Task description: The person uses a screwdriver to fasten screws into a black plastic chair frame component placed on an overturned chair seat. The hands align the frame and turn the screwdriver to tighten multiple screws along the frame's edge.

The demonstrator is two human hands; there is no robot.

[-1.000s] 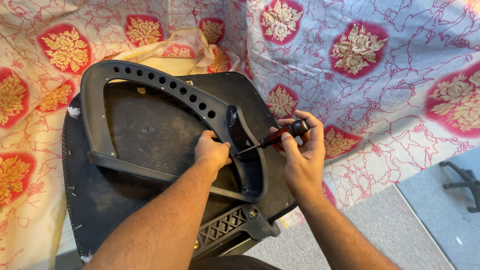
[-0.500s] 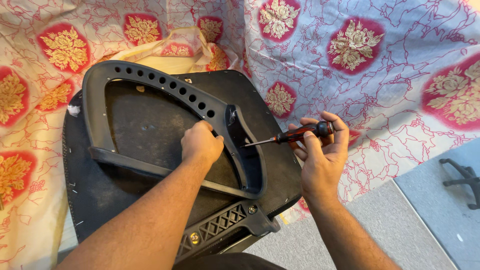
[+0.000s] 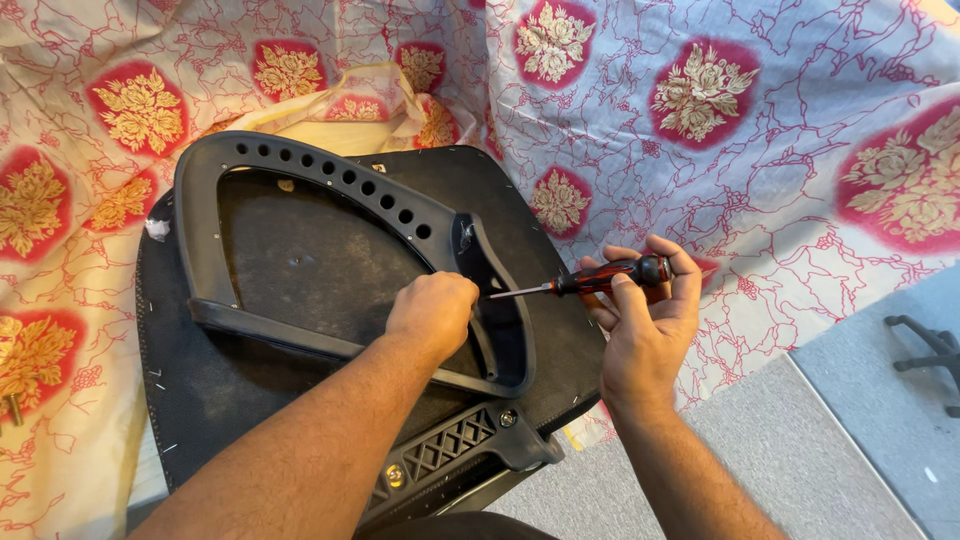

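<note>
A black chair seat (image 3: 250, 390) lies upside down on a flowered cloth. On it rests a black plastic armrest frame (image 3: 300, 170) with a row of holes. My left hand (image 3: 432, 312) is closed in a fist inside the frame, pressing near its right bar. My right hand (image 3: 645, 320) grips a screwdriver (image 3: 600, 280) with a red and black handle. Its metal tip points left toward the frame's right bar, close to my left hand.
A black ribbed bracket (image 3: 455, 450) with bolts sits at the seat's near edge. The red, white and gold flowered cloth (image 3: 720, 130) covers the surface all around. Grey carpet (image 3: 800, 440) and a black chair base leg (image 3: 925, 350) lie at right.
My right hand has drawn the screwdriver back to the right, away from the frame. My left hand stays in the frame, shifted slightly.
</note>
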